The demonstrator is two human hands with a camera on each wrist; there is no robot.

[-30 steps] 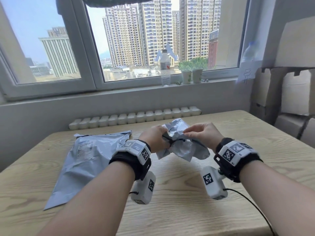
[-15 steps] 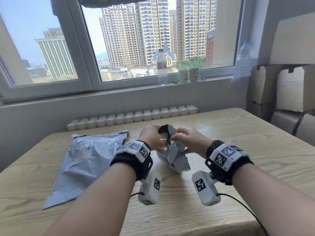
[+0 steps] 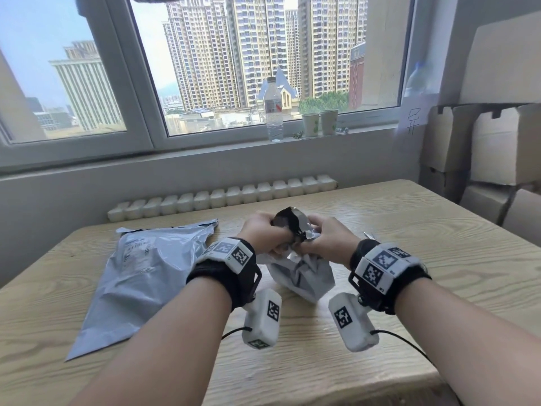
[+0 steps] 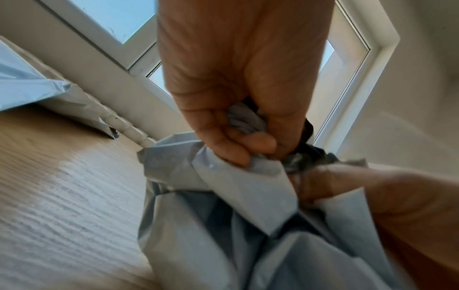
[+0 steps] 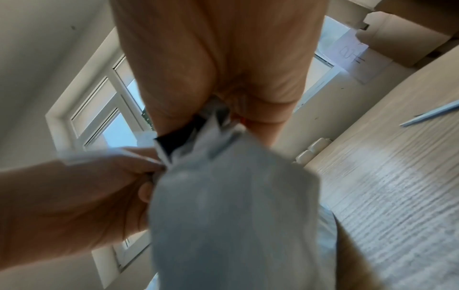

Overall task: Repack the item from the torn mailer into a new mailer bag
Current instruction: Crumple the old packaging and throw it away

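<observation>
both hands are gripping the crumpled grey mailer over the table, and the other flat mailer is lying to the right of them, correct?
Not quite. Both the left hand and the right hand do grip the crumpled grey mailer over the table, but the flat mailer lies to their left, not their right. The head view shows it.

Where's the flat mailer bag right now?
In the head view the flat mailer bag lies on the table, beside the left hand, near the window wall.

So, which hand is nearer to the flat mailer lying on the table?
Left. The left hand is just right of the flat mailer; the right hand is farther right.
</observation>
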